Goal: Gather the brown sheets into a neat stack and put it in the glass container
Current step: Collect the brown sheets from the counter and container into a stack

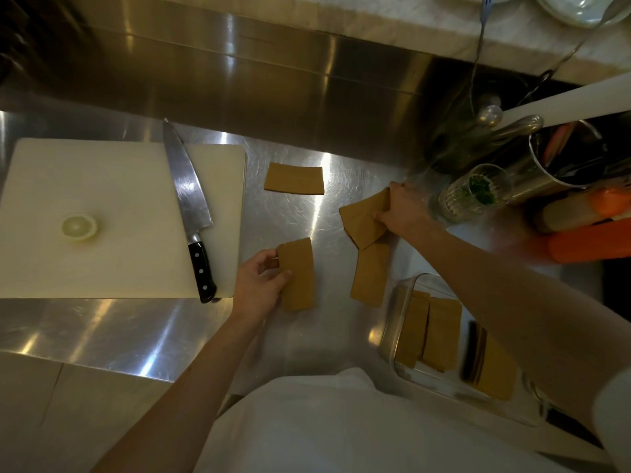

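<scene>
Brown rectangular sheets lie scattered on a steel counter point(109, 336). My left hand point(257, 285) grips one sheet point(300, 273) by its left edge. My right hand point(403, 209) pinches a fanned bunch of sheets point(362, 221) lifted at an angle. Another sheet point(370, 276) lies flat just below that bunch, and a lone sheet point(294, 179) lies further back. The glass container point(396, 322) stands at the near right with several sheets point(440, 332) inside; my right forearm hides part of it.
A white cutting board point(102, 199) on the left carries a large knife point(187, 206) and a lemon half point(79, 227). At the right stand a ribbed glass point(474, 194), a metal utensil pot point(560, 162) and orange-handled tools point(587, 240).
</scene>
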